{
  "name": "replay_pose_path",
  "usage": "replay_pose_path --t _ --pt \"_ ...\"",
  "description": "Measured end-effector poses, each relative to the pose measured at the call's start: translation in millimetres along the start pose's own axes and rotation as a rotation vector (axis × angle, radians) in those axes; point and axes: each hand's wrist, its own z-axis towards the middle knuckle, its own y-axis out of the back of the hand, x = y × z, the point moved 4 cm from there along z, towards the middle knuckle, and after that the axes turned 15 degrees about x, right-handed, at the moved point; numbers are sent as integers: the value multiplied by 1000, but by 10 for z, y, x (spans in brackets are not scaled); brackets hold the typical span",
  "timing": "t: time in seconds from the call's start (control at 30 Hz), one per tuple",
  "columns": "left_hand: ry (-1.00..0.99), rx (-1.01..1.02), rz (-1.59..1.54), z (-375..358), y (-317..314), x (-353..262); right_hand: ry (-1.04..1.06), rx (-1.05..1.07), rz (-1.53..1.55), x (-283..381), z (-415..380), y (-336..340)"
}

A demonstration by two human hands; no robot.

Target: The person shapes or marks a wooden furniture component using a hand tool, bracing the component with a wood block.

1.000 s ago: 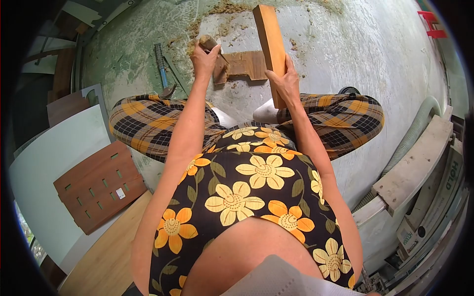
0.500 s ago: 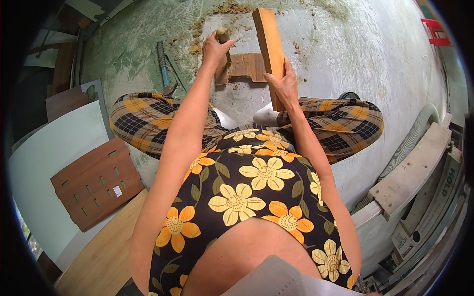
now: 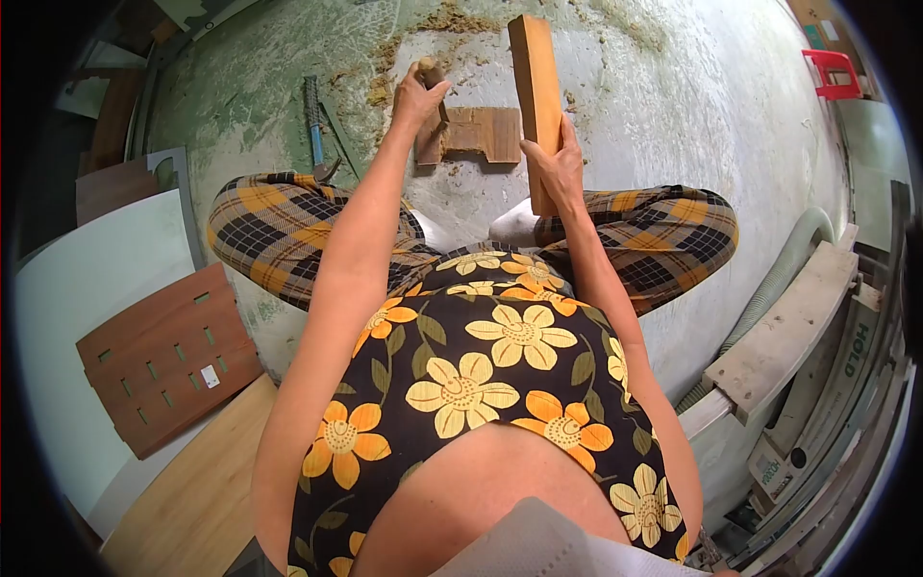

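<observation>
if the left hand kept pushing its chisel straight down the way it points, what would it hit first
Most likely the notched wood piece on the floor: the left hand holds the chisel with its tip at that piece's left end. Depth is hard to judge from above.

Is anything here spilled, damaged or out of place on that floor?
Yes. Sawdust and wood chips lie scattered on the floor above the notched wooden piece. The floor's green paint is worn and patchy. A hammer lies loose beside the person's knee. The left hand grips a wooden-handled tool; the right hand holds a plank upright.
</observation>
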Motion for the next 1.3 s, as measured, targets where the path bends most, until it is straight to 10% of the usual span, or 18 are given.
replay_pose_path --t 1.3 --pt "57 -154 148 -226 88 -379 19 99 12 -9 74 -153"
